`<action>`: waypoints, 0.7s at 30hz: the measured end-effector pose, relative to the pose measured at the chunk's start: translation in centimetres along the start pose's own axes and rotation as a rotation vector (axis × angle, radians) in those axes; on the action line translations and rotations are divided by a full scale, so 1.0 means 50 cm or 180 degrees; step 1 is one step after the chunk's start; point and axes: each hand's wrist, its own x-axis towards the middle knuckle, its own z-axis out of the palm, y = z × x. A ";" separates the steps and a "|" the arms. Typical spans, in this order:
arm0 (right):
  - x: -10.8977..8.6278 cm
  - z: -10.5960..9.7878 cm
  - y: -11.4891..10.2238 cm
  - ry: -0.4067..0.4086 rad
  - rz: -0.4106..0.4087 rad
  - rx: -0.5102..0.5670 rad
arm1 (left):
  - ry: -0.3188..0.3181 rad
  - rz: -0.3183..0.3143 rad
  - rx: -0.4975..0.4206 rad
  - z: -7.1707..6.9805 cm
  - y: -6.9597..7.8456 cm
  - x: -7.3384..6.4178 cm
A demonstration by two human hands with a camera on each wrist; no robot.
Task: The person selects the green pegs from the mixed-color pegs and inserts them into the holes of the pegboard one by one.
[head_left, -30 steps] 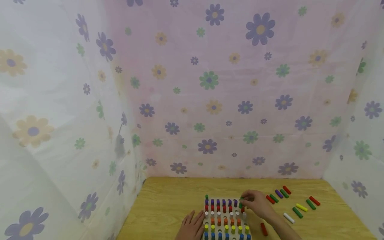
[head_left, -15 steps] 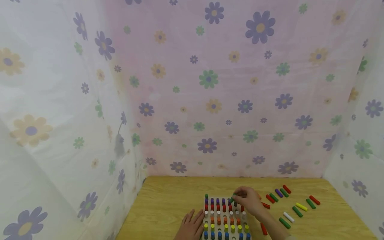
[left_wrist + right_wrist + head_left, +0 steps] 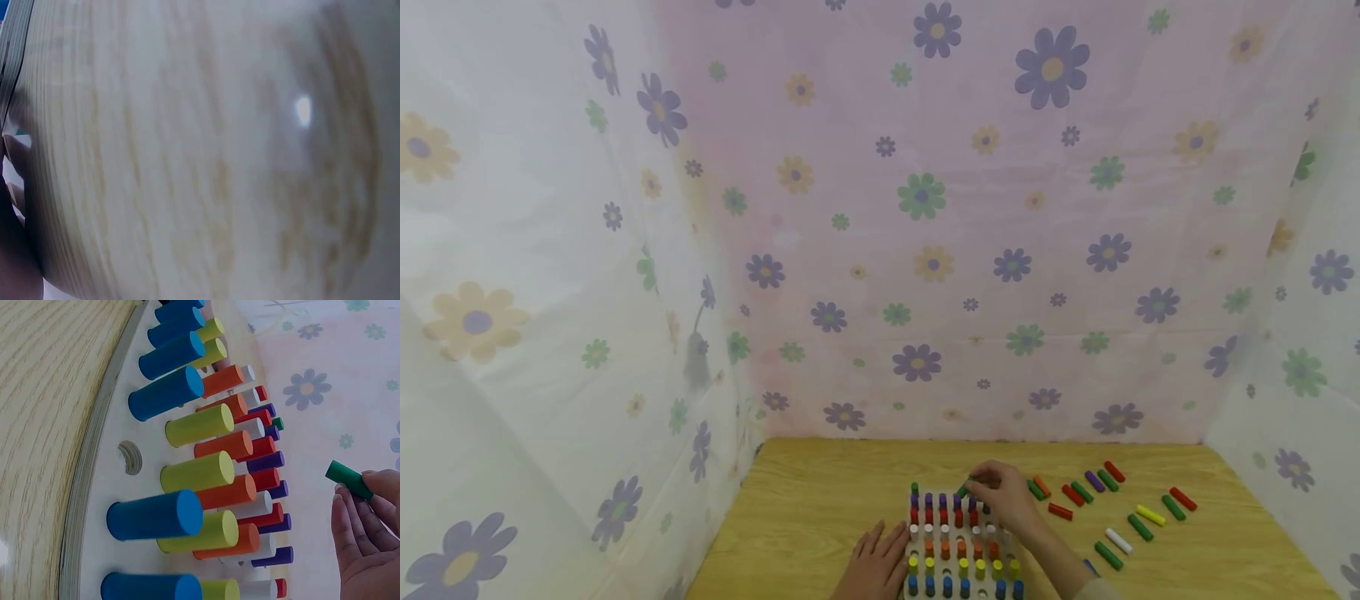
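Observation:
A pale wooden pegboard (image 3: 100,472) holds rows of upright pegs: blue, yellow, orange, white, red and purple. My right hand (image 3: 1006,502) pinches a green peg (image 3: 966,487) between thumb and fingers over the far side of the board. In the right wrist view this green peg (image 3: 349,480) is tilted and raised beyond the purple row. A single green peg (image 3: 914,487) stands in the far left corner. My left hand (image 3: 874,565) lies along the board's left edge, fingers extended; the left wrist view catches only its fingers (image 3: 19,153) at the border.
Loose pegs lie right of the board on the wooden table (image 3: 820,492), among them a white peg (image 3: 1118,541), a yellow peg (image 3: 1151,515) and a purple peg (image 3: 1094,481). An open hole (image 3: 130,457) shows in the blue row. Flowered sheets (image 3: 925,250) enclose the table.
My right hand has moved left along the far row, carrying the green peg from the right end towards the middle. The peg now leans more. My left hand stays at the board's edge.

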 end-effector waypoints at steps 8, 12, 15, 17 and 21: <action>0.017 0.034 0.006 0.0009 -0.0074 0.0052 | 0.0003 -0.0076 0.0139 0.003 0.002 0.001; 0.023 0.050 0.010 0.0017 -0.0101 0.0043 | 0.0001 -0.0081 0.0159 0.002 0.004 0.001; 0.026 0.061 0.011 0.0062 -0.0170 0.0007 | -0.0016 -0.0085 0.0145 0.002 0.003 0.002; 0.028 0.068 0.011 0.0106 -0.0219 -0.0035 | -0.0023 -0.0085 0.0136 0.002 0.002 0.002; 0.032 0.085 0.010 0.0191 -0.0224 -0.0070 | -0.0009 -0.0092 0.0191 0.002 0.003 0.001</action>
